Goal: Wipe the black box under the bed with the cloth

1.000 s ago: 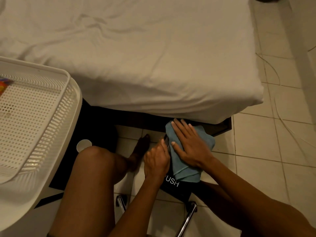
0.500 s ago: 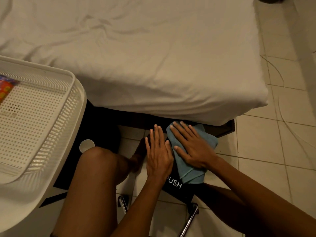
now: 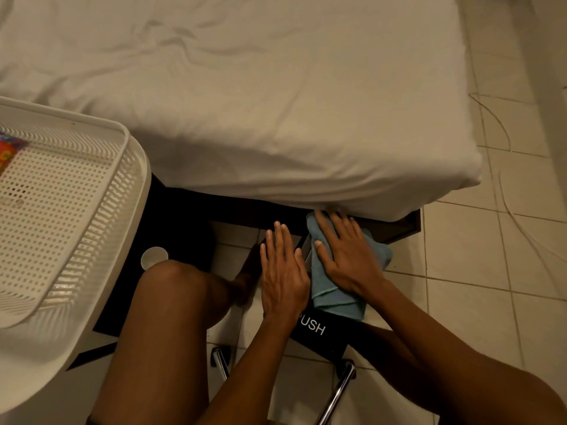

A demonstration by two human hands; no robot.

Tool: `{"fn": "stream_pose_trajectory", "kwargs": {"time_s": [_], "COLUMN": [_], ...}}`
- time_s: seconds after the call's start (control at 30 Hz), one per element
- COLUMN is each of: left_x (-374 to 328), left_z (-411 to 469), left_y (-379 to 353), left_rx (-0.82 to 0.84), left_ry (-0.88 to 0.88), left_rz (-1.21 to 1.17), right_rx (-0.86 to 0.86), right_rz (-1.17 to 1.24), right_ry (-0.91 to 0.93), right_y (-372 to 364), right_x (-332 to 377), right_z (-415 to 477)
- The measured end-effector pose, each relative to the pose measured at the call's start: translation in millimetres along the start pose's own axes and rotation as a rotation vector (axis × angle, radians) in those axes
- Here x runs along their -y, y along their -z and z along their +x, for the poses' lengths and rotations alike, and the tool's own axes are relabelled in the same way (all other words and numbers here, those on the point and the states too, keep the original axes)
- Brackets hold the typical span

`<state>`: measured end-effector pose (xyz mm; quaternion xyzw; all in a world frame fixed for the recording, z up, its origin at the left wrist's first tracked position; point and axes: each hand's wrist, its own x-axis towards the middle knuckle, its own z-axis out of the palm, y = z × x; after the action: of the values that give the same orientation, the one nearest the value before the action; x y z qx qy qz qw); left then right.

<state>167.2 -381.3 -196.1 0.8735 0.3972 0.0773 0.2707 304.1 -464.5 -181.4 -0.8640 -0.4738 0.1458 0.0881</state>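
The black box (image 3: 322,335), with white letters "USH" showing on its top, lies on the floor at the bed's near edge, mostly covered by my hands and the cloth. A light blue cloth (image 3: 340,297) is spread over the box. My right hand (image 3: 346,256) lies flat on the cloth, fingers spread, fingertips close to the mattress edge. My left hand (image 3: 283,271) rests flat on the box's left side, fingers straight, beside the cloth. The far end of the box is hidden under the bed (image 3: 276,102).
A white perforated plastic basket (image 3: 61,216) stands at the left with a colourful packet inside. A small white cup (image 3: 154,257) sits on a dark mat below it. My knees frame the box. Chrome chair legs (image 3: 337,391) stand below. Beige tiled floor extends to the right.
My left hand opened from a curled grip and laid flat on the box, sliding forward. My right hand pushed the cloth farther toward the bed.
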Motion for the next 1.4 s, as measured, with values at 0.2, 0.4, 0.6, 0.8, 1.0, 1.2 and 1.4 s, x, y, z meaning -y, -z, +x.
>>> {"fn": "stream_pose_trajectory", "kwargs": {"time_s": [0.2,0.4,0.6,0.8,1.0,1.2,1.4], "left_x": [-3,-3,-2,-1,-6,-2,5], "left_z": [1,0,-2,-2,-9,-19,28], "left_y": [3,3,4,2,3,14,17], "left_rx": [0.022,0.029,0.102,0.143,0.146,0.125,0.034], "left_ry": [0.020,0.061,0.110,0.144,0.243,0.286,0.125], "left_rz": [-0.063,0.006,-0.018,-0.035,-0.233,-0.346,-0.385], "right_rx": [0.059,0.008,-0.006,-0.155,-0.188,-0.036,-0.002], "right_rz": [-0.052,-0.023,0.014,0.128,0.170,0.045,0.006], "right_ry": [0.234,-0.044,-0.071,-0.404,-0.271,-0.003,0.151], "right_y": [4,-3,-6,-24,-17,-3,-3], "right_x": [-10,1,-1,27,16,0,-4], "right_z": [-3,-5,-40,-69,-47,-19,-4]}}
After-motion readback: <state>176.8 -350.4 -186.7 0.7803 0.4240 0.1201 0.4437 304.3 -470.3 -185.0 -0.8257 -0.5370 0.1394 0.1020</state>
